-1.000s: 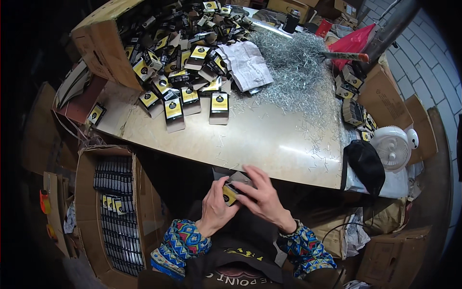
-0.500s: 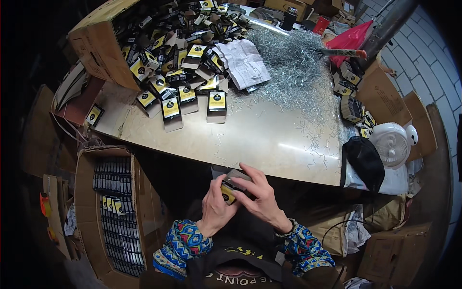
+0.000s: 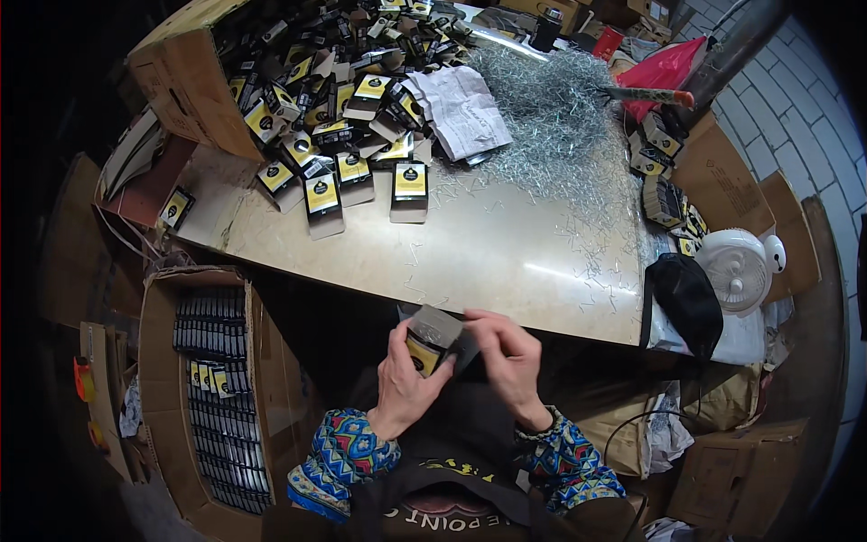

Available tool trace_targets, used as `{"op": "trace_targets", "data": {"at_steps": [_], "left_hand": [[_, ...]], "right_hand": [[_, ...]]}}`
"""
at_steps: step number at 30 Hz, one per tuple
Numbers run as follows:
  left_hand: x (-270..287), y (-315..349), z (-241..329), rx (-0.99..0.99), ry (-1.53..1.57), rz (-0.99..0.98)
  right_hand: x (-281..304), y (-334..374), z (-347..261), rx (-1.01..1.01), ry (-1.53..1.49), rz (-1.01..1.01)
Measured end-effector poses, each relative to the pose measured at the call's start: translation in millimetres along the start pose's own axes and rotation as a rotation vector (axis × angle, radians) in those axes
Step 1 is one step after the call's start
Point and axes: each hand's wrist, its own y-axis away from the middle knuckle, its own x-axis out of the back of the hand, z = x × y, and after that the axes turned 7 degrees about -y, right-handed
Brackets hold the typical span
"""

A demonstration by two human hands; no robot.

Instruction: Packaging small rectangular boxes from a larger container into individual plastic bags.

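Note:
Just off the table's near edge, my left hand (image 3: 405, 387) grips a small black and yellow carton (image 3: 421, 354). Its plain grey-brown end flap (image 3: 436, 323) stands up, uncovered by fingers. My right hand (image 3: 508, 363) is to the right of the carton, fingers bent and drawn together; what they hold, if anything, cannot be made out. A dark grey surface (image 3: 467, 348) shows between the two hands, partly hidden. On the table, similar cartons (image 3: 410, 181) with flaps hanging out lie in front of a large pile.
A heap of thin bent metal wire pieces (image 3: 551, 108) covers the table's back right beside crumpled paper (image 3: 461, 113). Lower left stands a cardboard box (image 3: 161, 397) holding rows of packed cartons. A white fan (image 3: 733, 271) and black bag (image 3: 684, 294) sit at the right.
My right hand has come off the carton and moved right. The carton, in my left hand, now shows its raised flap more fully.

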Motion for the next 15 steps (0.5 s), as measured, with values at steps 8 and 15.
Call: {"op": "trace_targets", "data": {"at_steps": [8, 15], "left_hand": [[-7.6, 0.8, -8.9, -0.018, 0.077, 0.011], [-6.9, 3.5, 1.9, 0.044, 0.136, 0.019]], "right_hand": [[-15.6, 9.8, -7.3, 0.263, 0.362, -0.170], [-1.9, 18.4, 17.6, 0.455, 0.280, -0.047]]}}
